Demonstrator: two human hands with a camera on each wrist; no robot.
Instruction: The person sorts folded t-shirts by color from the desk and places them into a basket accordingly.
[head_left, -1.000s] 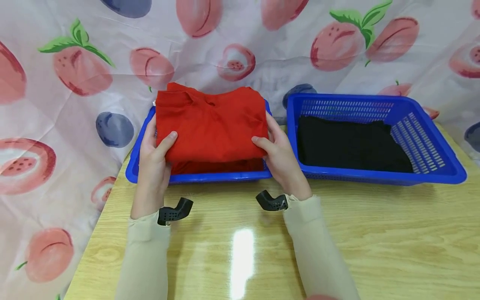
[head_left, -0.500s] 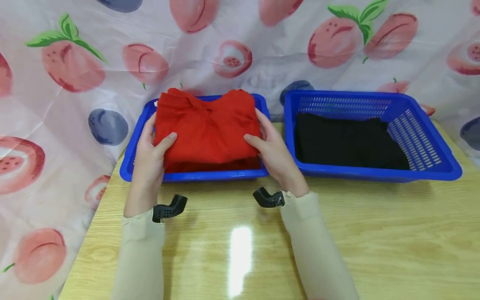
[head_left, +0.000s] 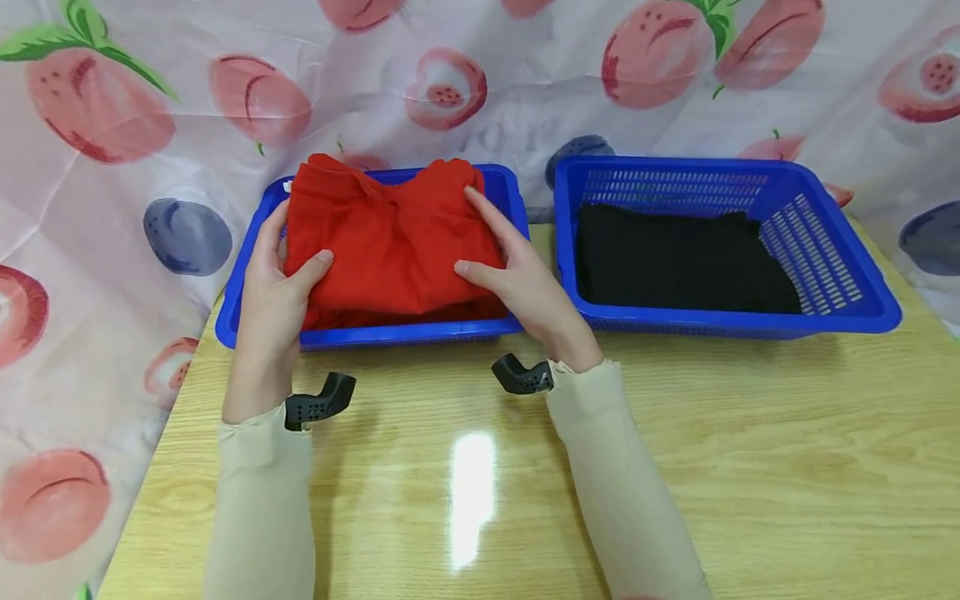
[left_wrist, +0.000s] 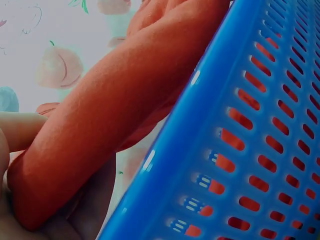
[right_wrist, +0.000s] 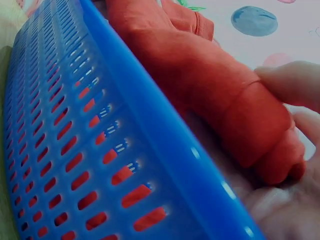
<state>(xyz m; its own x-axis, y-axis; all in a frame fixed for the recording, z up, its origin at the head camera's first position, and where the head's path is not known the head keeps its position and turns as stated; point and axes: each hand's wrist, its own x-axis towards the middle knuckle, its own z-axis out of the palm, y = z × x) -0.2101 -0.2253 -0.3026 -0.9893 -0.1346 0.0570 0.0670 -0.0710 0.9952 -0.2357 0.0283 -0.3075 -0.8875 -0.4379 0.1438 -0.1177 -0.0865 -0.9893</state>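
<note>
A folded red garment (head_left: 390,242) lies over the left blue basket (head_left: 405,335), with more red cloth beneath it. My left hand (head_left: 272,292) grips the garment's left end, thumb on top and fingers under it, as the left wrist view shows. At the other end my right hand (head_left: 528,283) holds it, thumb over the front and index finger stretched along the right edge. Seen from the right wrist, the rolled end of the red garment (right_wrist: 215,95) sits between thumb and fingers, just above the basket rim (right_wrist: 165,115).
To the right stands a second blue basket (head_left: 720,321) holding folded black cloth (head_left: 682,258). Both baskets rest on a wooden table (head_left: 600,467). Behind them hangs a fruit-printed cloth (head_left: 525,92).
The red garment has come down into the left basket, and its right end has drawn in leftward. My right index finger has spread out along its edge. The head view has shifted slightly.
</note>
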